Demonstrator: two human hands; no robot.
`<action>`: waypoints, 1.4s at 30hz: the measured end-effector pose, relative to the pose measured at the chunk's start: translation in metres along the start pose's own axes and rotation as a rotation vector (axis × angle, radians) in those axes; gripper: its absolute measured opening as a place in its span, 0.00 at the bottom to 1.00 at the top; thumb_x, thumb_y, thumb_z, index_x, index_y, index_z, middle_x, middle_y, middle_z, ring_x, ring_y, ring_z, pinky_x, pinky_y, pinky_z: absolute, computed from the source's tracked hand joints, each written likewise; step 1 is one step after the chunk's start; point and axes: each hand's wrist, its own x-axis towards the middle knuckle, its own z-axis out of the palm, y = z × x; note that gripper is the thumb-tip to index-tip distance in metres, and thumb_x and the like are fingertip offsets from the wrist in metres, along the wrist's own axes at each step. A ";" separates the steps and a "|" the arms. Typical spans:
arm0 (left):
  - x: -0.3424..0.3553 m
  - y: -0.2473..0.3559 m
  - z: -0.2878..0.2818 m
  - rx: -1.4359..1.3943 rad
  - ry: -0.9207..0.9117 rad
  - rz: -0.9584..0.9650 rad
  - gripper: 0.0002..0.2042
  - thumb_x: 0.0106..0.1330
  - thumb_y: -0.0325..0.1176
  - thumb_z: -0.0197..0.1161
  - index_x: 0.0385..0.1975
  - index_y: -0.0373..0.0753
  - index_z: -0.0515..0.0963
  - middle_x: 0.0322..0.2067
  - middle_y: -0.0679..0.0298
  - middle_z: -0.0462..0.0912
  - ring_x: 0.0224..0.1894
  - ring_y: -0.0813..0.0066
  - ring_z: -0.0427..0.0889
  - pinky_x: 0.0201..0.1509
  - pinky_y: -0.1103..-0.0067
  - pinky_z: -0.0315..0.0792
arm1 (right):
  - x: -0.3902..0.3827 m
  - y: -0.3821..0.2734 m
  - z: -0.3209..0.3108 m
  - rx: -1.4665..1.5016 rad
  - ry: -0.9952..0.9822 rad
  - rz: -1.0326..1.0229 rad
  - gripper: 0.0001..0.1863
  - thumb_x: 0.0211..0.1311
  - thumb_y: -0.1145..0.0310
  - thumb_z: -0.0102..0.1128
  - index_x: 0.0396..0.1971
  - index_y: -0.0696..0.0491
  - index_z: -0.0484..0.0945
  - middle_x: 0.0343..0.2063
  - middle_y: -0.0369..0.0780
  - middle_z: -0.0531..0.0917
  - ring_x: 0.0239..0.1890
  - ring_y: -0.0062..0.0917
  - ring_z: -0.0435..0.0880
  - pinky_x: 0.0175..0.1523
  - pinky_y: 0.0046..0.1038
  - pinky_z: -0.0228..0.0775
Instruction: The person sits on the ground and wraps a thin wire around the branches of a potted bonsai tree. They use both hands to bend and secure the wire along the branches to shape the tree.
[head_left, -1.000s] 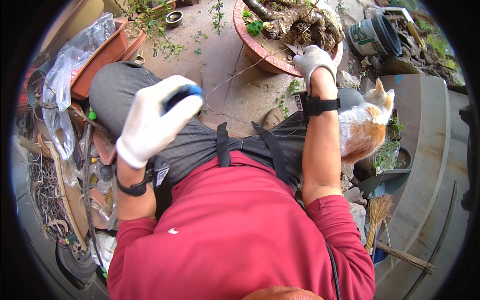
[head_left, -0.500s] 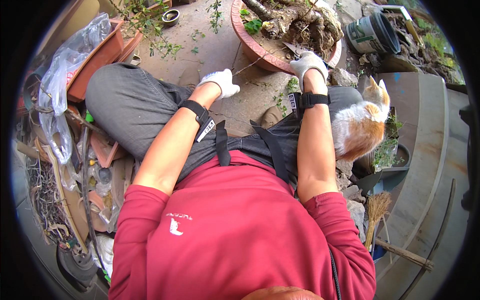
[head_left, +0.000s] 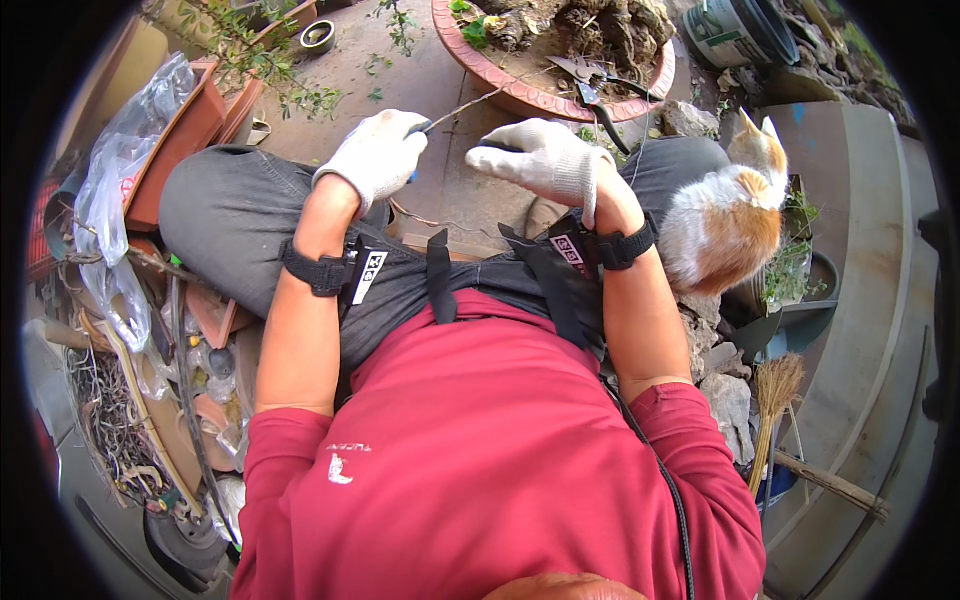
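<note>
My left hand (head_left: pixel 375 155), in a white glove, is closed on a thin twig (head_left: pixel 462 107) that slants up toward the round terracotta pot (head_left: pixel 488 68). My right hand (head_left: pixel 545 160), also gloved in white, is held over my lap with fingers stretched and thumb apart; I see nothing in it. Pruning shears (head_left: pixel 592 98) with dark handles rest across the pot's near rim, beyond the right hand. A thick gnarled trunk with roots (head_left: pixel 610 35) stands in the pot's soil.
An orange-and-white cat (head_left: pixel 725 230) sits beside my right knee. Behind it are stones (head_left: pixel 727 410), a straw brush (head_left: pixel 775 395) and a dark bucket (head_left: pixel 740 35). On the left lie rectangular planters (head_left: pixel 170 140), plastic sheeting (head_left: pixel 125 170) and a heap of dry twigs (head_left: pixel 110 415).
My right hand has let go of the shears, which now lie on the pot rim, and has drawn back toward me. My left hand has moved left and nearer, with the twig.
</note>
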 end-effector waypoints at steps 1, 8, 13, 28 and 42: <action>0.000 -0.001 0.001 0.058 0.070 0.036 0.18 0.70 0.39 0.54 0.50 0.35 0.82 0.37 0.47 0.86 0.40 0.51 0.86 0.50 0.63 0.77 | -0.001 -0.006 0.001 -0.007 -0.003 -0.015 0.35 0.65 0.40 0.60 0.50 0.60 0.85 0.45 0.53 0.88 0.50 0.45 0.87 0.57 0.37 0.76; 0.007 -0.011 0.005 0.065 -0.028 -0.035 0.18 0.69 0.38 0.54 0.51 0.38 0.84 0.49 0.45 0.85 0.53 0.46 0.83 0.59 0.63 0.75 | -0.023 -0.030 0.000 0.092 -0.263 0.014 0.31 0.60 0.46 0.63 0.51 0.58 0.84 0.38 0.49 0.89 0.34 0.38 0.89 0.46 0.35 0.80; 0.006 -0.010 0.002 0.125 -0.002 -0.071 0.18 0.69 0.39 0.55 0.51 0.39 0.84 0.49 0.47 0.85 0.52 0.46 0.83 0.58 0.62 0.75 | -0.027 -0.038 0.022 0.033 -0.368 -0.160 0.21 0.59 0.58 0.62 0.47 0.56 0.85 0.30 0.47 0.89 0.33 0.37 0.89 0.43 0.35 0.80; -0.015 -0.025 -0.008 0.248 0.079 -0.110 0.15 0.71 0.39 0.55 0.47 0.39 0.83 0.47 0.47 0.85 0.52 0.45 0.82 0.58 0.59 0.74 | -0.022 -0.039 0.029 0.011 -0.298 -0.205 0.17 0.63 0.59 0.60 0.45 0.52 0.87 0.33 0.49 0.88 0.39 0.45 0.88 0.47 0.40 0.78; -0.105 0.026 -0.087 -0.260 0.058 -0.180 0.23 0.71 0.36 0.56 0.64 0.35 0.75 0.28 0.59 0.86 0.20 0.75 0.79 0.27 0.76 0.74 | -0.060 -0.084 -0.009 0.086 -0.074 -0.588 0.18 0.63 0.66 0.68 0.51 0.57 0.83 0.34 0.51 0.88 0.36 0.45 0.89 0.42 0.36 0.81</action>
